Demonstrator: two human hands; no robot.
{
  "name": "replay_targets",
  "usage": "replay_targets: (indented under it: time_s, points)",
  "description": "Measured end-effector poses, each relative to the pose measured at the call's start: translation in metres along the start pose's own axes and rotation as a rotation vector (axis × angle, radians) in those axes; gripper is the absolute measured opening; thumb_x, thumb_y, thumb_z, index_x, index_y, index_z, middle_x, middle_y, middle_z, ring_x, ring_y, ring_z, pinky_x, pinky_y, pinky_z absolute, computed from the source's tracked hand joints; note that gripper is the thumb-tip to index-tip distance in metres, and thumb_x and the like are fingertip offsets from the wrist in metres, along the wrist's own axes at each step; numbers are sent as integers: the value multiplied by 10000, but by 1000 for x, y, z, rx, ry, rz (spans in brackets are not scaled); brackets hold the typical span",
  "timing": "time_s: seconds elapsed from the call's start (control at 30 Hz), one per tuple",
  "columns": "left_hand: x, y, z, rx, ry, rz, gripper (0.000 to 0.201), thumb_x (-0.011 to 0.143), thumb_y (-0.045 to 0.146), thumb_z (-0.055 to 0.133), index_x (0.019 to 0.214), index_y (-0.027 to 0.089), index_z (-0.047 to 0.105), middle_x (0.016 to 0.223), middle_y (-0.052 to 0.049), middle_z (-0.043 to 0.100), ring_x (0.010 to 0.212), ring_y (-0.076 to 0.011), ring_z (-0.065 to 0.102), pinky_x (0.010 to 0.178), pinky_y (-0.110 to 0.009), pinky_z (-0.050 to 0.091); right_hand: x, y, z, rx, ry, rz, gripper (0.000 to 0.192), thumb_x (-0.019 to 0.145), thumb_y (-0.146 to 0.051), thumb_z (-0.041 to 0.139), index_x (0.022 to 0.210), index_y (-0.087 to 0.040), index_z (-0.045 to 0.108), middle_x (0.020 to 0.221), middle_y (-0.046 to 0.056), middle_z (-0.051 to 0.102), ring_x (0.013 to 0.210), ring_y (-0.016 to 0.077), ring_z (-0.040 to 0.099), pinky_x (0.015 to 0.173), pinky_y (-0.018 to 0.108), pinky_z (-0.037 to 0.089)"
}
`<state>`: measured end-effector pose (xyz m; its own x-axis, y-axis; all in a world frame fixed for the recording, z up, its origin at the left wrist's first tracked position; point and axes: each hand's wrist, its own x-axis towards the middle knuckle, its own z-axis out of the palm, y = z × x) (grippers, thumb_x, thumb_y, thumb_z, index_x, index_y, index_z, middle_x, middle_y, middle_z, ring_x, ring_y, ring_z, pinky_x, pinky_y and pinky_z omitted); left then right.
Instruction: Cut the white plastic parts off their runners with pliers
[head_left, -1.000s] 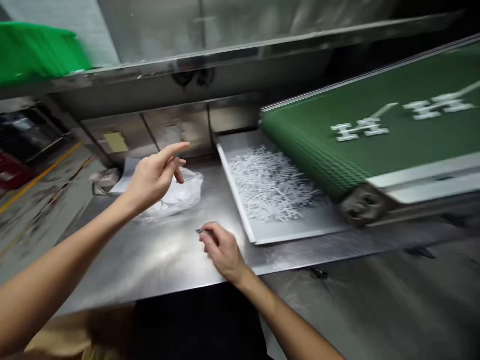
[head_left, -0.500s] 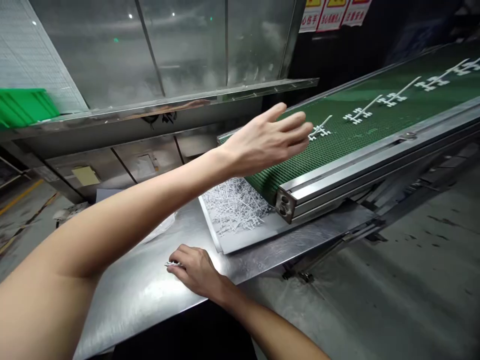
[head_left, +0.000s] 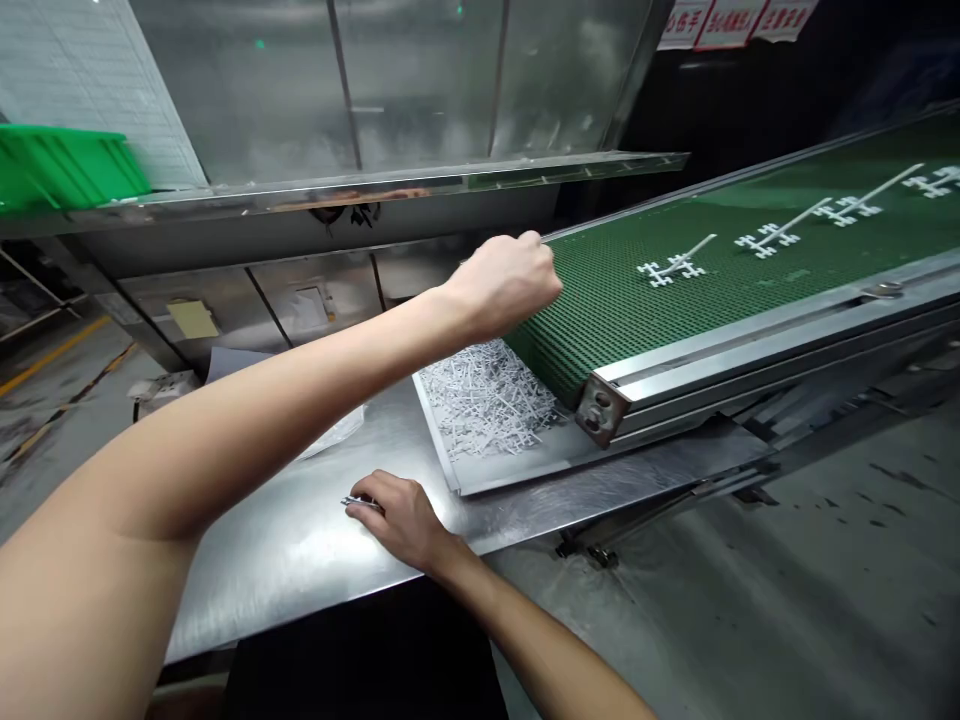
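Two hands are in view: the left hand (head_left: 504,282), closed into a fist over the low end of the belt, and the right hand (head_left: 401,517), resting on the surface (head_left: 300,540). One green conveyor belt (head_left: 622,300) carries four white branched plastic parts (head_left: 673,266). One metal tray (head_left: 525,462) holds a pile of white pieces (head_left: 487,400) too many to count. One green bin (head_left: 64,168) sits on the shelf. Three red-and-white signs (head_left: 731,20) hang on the wall.
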<state>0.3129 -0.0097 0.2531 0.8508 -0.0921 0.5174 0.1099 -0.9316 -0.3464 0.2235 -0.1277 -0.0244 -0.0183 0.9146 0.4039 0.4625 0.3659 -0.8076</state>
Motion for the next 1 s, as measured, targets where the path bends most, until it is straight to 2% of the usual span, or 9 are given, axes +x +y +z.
replay_targets:
  time_s: [0.1, 0.2, 0.33, 0.4, 0.47, 0.6, 0.8, 0.9, 1.0]
  points:
    - [-70, -19, -21, -62, 63, -150, 299, 1006, 54, 505, 899, 135, 772, 920, -120, 705, 976, -252, 677, 833, -374, 557, 3, -1, -3, 116, -9, 63, 91, 1034, -314, 731, 1034, -239, 781, 1005, 30, 798, 925, 193, 733, 850, 296, 535]
    - [-170, -29, -40, -169, 128, -394, 280, 1035, 133, 522, 1008, 167, 799, 1002, -99, 753, 1012, -243, 711, 898, -380, 580, 7, 2, -3, 280, -27, 137, 230, 1074, -395, 645, 1165, -217, 758, 1050, 61, 792, 886, 189, 724, 812, 313, 573]
    - [-298, -14, -52, -621, 171, -903, 129, 1007, 243, 668, 987, 175, 775, 956, -72, 787, 881, -206, 760, 800, -328, 618, 27, 13, 5, 494, -34, 237, 369, 1063, -516, 643, 1243, -199, 701, 953, 46, 743, 777, 173, 703, 744, 330, 608]
    - [-343, -1, -49, -894, 224, -1124, 138, 1005, 304, 700, 1010, 167, 720, 923, -70, 795, 821, -194, 777, 735, -312, 635, 41, 15, 13, 561, -11, 269, 399, 1043, -536, 681, 1271, -208, 683, 1032, 55, 741, 855, 175, 732, 831, 361, 631]
    - [-372, 12, -43, -1071, 277, -1240, 190, 1011, 351, 708, 1042, 171, 654, 949, -80, 814, 820, -192, 798, 726, -313, 653, 58, 12, 19, 595, 24, 284, 425, 1032, -546, 706, 1302, -220, 669, 1095, 60, 738, 927, 179, 755, 919, 392, 637]
    - [-392, 27, -23, -1225, 312, -1260, 233, 1013, 377, 711, 1049, 187, 581, 955, -77, 833, 781, -174, 801, 728, -305, 656, 93, 0, 23, 665, 120, 273, 457, 983, -565, 780, 1280, -237, 666, 1083, 37, 745, 955, 181, 786, 992, 416, 639]
    - [-377, 13, 16, -1291, 300, -1156, 240, 1015, 375, 713, 1149, 179, 684, 1009, -82, 848, 886, -184, 813, 800, -294, 626, 143, 1, 12, 743, 221, 209, 466, 898, -564, 858, 1185, -252, 665, 1022, 13, 761, 929, 175, 794, 975, 396, 658]
    - [-364, 4, 32, -1224, 301, -1131, 278, 1016, 382, 712, 1203, 181, 758, 1074, -86, 857, 990, -212, 821, 896, -318, 623, 155, 10, 6, 699, 281, 177, 493, 876, -531, 873, 1231, -267, 657, 1121, 34, 783, 1063, 190, 795, 1062, 401, 629]
    - [-363, 0, 40, -983, 252, -1104, 227, 1029, 374, 701, 1143, 217, 819, 1115, -68, 863, 1034, -240, 811, 961, -349, 598, 154, 19, 8, 654, 322, 178, 494, 899, -511, 854, 1274, -259, 655, 1184, 59, 796, 1137, 209, 796, 1095, 416, 614]
